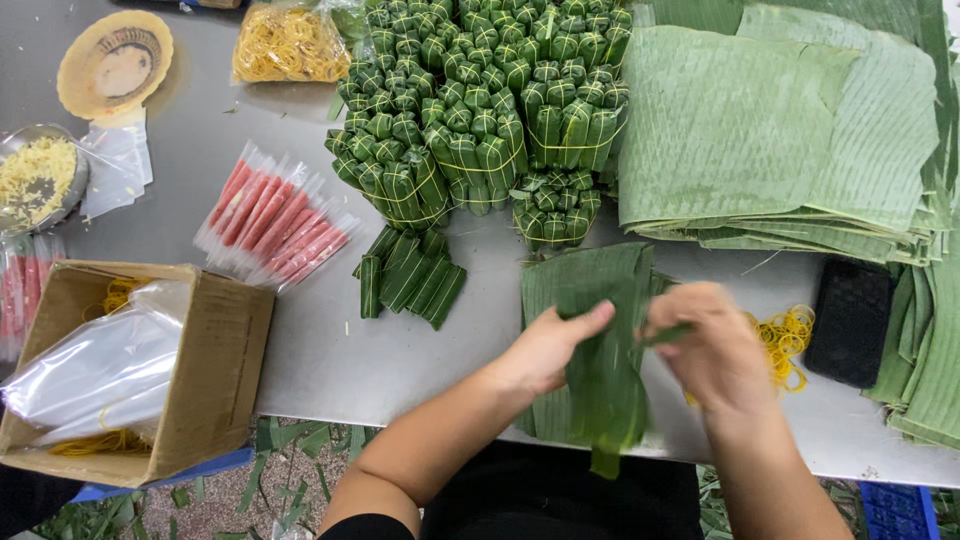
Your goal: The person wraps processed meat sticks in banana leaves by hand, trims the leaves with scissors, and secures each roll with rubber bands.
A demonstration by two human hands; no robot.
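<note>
Grey counter [330,350]: a folded banana leaf [600,350] lies lengthwise toward the person, between both hands; left hand [548,345] and right hand [705,350] fingers pinch its opposite edges.

Your one head camera looks steeply down from close above your grip, facing forward across the table [330,350]; its near edge lies below.

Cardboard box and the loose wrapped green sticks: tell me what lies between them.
Head view: only bare grey table between the cardboard box and the sticks.
</note>
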